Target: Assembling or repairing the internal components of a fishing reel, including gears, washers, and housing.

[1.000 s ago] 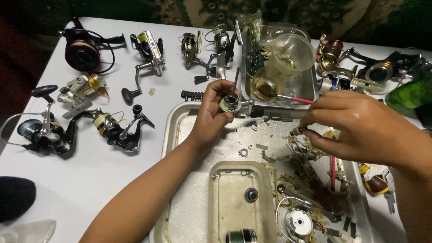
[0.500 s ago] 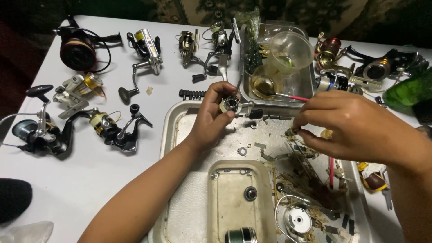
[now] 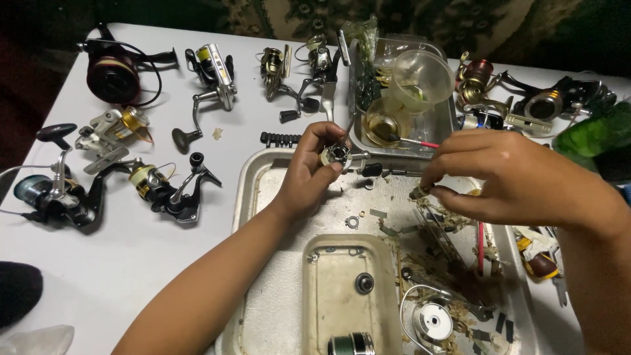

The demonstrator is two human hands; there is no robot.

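My left hand grips a small metal fishing-reel body part over the far edge of a large metal tray. My right hand hovers over the tray's right side, thumb and fingertips pinched on a tiny piece too small to make out. Below it lies a heap of loose reel parts and debris. A washer rests on the tray between my hands.
Several spinning reels lie on the white table: left, far left, back, right. A clear container with a plastic cup and brush stands behind the tray. A spool sits near the front.
My right hand has dropped slightly toward the tray with its fingers pinched tighter. My left hand keeps the reel part in about the same spot.
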